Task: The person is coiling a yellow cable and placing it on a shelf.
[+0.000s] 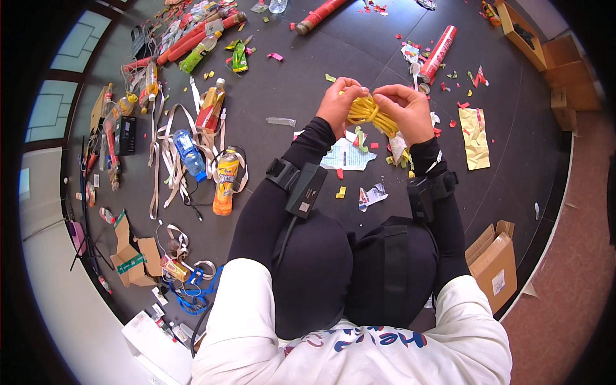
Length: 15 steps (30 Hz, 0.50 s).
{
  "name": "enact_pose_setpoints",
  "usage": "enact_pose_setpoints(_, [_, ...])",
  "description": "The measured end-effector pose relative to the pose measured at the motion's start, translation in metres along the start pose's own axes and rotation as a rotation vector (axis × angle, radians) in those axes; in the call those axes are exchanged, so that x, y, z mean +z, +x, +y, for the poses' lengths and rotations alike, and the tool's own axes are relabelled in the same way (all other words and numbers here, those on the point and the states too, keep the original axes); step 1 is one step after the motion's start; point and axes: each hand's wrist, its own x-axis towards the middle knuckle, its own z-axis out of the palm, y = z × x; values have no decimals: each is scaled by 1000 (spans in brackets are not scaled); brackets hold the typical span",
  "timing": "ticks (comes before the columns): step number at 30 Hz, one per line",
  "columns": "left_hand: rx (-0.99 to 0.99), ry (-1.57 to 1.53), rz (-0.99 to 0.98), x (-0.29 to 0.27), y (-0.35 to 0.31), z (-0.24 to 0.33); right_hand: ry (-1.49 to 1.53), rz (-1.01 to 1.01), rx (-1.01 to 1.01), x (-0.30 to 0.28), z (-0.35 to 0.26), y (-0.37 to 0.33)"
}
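Note:
Both my hands are raised over the dark floor and closed on a bundled yellow cable (pixel 371 114). It is coiled into several loops, with a strand wrapped round its middle. My left hand (pixel 338 106) pinches the bundle's left upper side with thumb and fingers. At the right upper side, the thumb and fingertips of my right hand (pixel 408 113) press together on it. The cable's ends are hidden by my fingers. Below the bundle a torn printed sheet (pixel 347 156) lies on the floor, near a small crumpled clear wrapper (pixel 398 147).
To the left lie an orange drink bottle (pixel 225 183), a blue bottle (pixel 188 154) and tangled pale straps (pixel 154 160). Red tubes (pixel 439 54) and scattered confetti are farther off. A yellow paper (pixel 474 138) and a cardboard box (pixel 493 264) lie at the right.

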Motion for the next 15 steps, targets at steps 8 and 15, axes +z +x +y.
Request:
enact_pose_setpoints(8, [208, 132, 13, -9, 13, -11, -95, -43, 87, 3, 6, 1])
enact_pose_setpoints(15, [291, 332, -96, -10, 12, -8, -101, -57, 93, 0, 10, 1])
